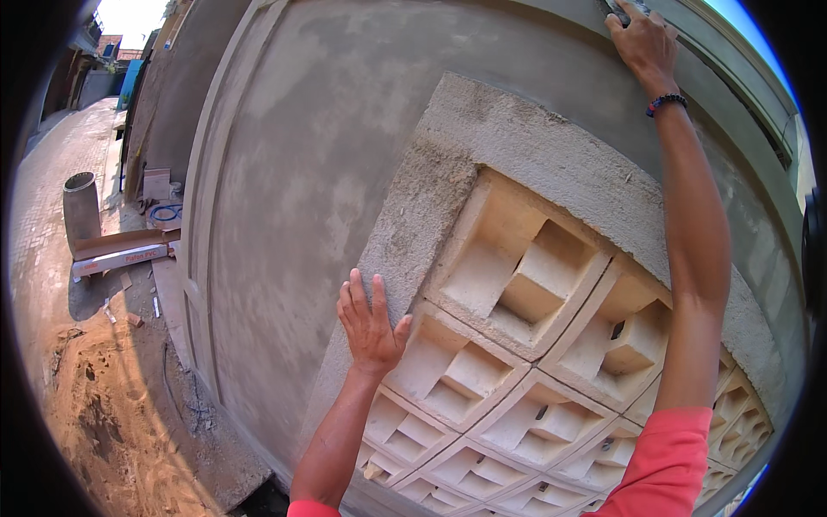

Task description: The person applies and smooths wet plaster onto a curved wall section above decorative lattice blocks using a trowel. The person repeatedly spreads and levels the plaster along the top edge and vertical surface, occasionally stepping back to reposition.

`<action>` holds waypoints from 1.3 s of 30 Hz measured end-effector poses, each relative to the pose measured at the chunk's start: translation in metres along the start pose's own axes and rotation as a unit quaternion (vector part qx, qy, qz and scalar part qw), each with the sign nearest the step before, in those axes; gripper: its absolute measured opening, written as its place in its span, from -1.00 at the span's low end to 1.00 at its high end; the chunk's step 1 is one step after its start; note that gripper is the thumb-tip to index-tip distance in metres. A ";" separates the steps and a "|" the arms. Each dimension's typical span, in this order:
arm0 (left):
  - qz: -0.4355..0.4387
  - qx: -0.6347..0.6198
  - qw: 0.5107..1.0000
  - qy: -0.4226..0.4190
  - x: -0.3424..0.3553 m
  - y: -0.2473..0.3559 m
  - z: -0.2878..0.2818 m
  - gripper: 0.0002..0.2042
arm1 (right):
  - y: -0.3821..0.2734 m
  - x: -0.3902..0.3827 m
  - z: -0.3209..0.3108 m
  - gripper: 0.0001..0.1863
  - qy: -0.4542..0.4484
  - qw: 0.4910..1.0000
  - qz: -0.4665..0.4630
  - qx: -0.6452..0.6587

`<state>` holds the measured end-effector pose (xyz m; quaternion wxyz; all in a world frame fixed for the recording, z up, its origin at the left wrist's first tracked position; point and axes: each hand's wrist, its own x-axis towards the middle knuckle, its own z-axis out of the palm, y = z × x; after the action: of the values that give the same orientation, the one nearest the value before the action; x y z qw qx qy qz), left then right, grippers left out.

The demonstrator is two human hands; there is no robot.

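Note:
My left hand (370, 320) lies flat with fingers spread on the rough plastered border (431, 207) next to a grid of pale recessed ventilation blocks (517, 284). It holds nothing. My right hand (642, 39) reaches high up the grey plastered wall (327, 129), closed on a small dark tool (618, 9) that is mostly cut off by the picture's top edge. A beaded band (666, 103) circles that wrist, and a red sleeve (663, 465) covers the upper arm.
Sandy dirt (112, 414) lies at the wall's foot on the left. A grey cylindrical bin (80, 207), a long cardboard box (121, 254) and a blue coiled hose (165, 212) lie further back on a paved lane (60, 155).

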<state>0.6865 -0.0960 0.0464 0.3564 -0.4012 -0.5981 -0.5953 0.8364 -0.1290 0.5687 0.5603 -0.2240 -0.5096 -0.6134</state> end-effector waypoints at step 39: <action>0.018 0.019 0.999 0.022 0.006 0.003 -0.004 -0.32 | 0.084 -0.039 -0.019 -0.55 -0.023 0.996 -0.076 -0.031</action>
<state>0.6865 -0.0996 0.0534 0.3877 -0.3922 -0.5941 -0.5856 0.9293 -0.1151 0.5599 0.4933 -0.2161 -0.5182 -0.6644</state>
